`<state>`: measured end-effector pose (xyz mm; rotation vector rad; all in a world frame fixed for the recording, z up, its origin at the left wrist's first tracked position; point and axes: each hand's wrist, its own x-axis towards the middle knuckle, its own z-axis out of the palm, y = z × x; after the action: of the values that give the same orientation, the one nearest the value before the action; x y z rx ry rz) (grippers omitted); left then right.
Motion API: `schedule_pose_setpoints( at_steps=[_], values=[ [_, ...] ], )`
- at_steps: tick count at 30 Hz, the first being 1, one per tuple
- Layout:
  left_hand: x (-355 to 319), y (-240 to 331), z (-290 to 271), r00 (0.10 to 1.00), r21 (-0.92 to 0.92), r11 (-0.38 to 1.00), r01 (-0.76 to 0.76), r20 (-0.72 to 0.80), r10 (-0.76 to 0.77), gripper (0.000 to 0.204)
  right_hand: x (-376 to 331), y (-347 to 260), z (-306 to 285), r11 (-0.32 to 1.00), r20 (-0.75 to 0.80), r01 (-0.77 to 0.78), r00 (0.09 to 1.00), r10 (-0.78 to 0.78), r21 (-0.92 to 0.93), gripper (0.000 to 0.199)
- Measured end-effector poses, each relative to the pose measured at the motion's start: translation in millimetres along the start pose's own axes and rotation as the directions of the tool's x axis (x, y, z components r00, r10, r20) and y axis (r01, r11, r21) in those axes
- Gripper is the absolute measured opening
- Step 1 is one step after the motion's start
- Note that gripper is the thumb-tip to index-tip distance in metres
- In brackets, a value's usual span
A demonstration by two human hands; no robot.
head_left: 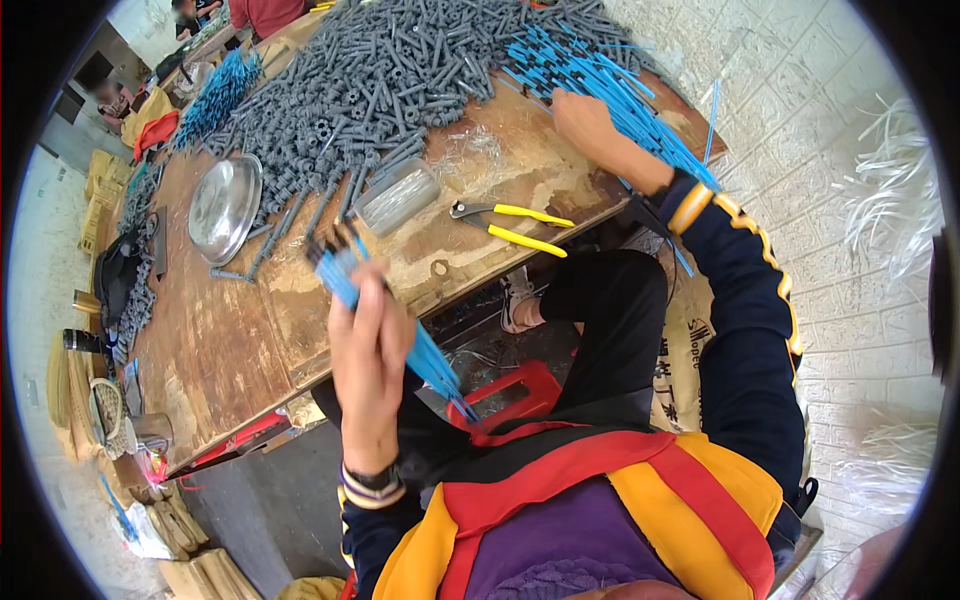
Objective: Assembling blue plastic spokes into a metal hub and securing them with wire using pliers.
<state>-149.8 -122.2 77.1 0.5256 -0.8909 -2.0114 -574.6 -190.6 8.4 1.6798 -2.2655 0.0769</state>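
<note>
My left hand (372,365), slightly blurred by motion, is closed around a bundle of thin blue rods (432,362) with dark ends. It is in front of the wooden table's near edge, and the rods slant down toward my lap. My right hand (598,132) reaches to the left side of a large heap of blue rods (645,112) with black fittings at the far right. Its fingers are curled together, and their tips are partly hidden. A thin blue rod lies close to them; whether they grip it is unclear. Yellow-handled pliers (520,225) lie between my hands.
Grey ribbed plastic plugs (370,80) are piled high across the back of the wooden table (220,340). A clear plastic box (398,198) and a metal bowl (226,210) stand before them. Another blue bundle (218,98) lies far left. A white brick wall (800,130) borders the right.
</note>
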Motion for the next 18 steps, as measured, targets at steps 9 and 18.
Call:
schedule_pose_setpoints(
  at_steps=[9, 18],
  values=[
    [81, -47, 15, 0.965, 0.128, 0.966, -0.225, -0.106, 0.239, 0.031, -113, -107, -138, 0.58, -0.32, 0.471, 0.881, -0.348, 0.665, 0.017],
    [1, -19, 12, 0.999, -0.106, 0.994, 0.031, -0.007, -0.032, 0.015, 15, 18, 6, 0.976, -0.311, 0.041, 0.95, 0.027, 0.212, 0.023]
  ],
)
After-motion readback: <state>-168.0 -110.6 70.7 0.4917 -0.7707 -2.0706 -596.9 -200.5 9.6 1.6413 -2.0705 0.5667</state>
